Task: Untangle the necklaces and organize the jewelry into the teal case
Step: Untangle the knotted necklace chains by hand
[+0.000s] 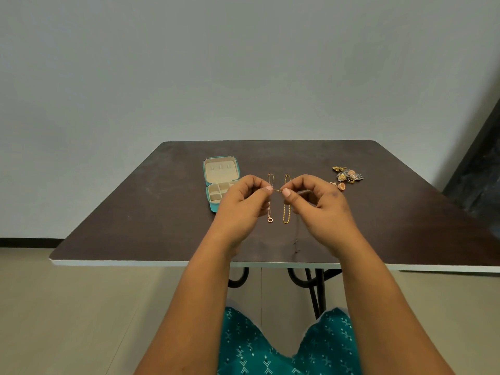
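Untangling step: left hand [240, 204] & right hand [319, 204] each pinch the thin gold chain [277, 190] stretched b/w them; next, prob lay it by the open teal zip case w/ beige compartments [213, 207].

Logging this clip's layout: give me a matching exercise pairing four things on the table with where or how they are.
Things:
1. Case
2. Earring pile
3. Ring-pendant necklace
4. Fine chain

States:
A. Far right of the table
B. Pinched between both hands
C. Open, left of the hands
D. Lying straight on the table, pendant toward the person

Pairs: 1-C, 2-A, 3-D, 4-B
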